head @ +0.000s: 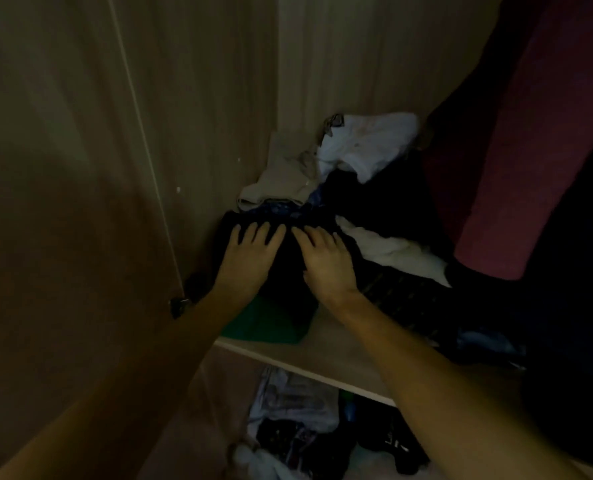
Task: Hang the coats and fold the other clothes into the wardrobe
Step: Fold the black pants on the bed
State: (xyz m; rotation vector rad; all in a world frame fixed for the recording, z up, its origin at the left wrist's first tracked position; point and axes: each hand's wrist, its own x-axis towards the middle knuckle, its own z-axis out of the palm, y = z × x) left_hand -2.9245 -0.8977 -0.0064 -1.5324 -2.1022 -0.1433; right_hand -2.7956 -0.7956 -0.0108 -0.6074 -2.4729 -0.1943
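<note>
A folded dark garment (288, 271) lies on the wardrobe shelf (336, 362), on top of a green folded piece (264, 327). My left hand (250, 258) presses flat on its left half, fingers straight and spread. My right hand (326, 261) lies flat on its right half beside the left hand. Behind them sit a beige garment (281, 181), a white crumpled one (367, 143) and another white piece (395, 254) among dark clothes. Dark and maroon coats (516, 168) hang at the right.
The wardrobe door (63, 202) with a small dark knob (179, 304) stands open at the left. The back panel (340, 57) is close behind the pile. A lower shelf holds loose light and dark clothes (298, 410). The scene is dim.
</note>
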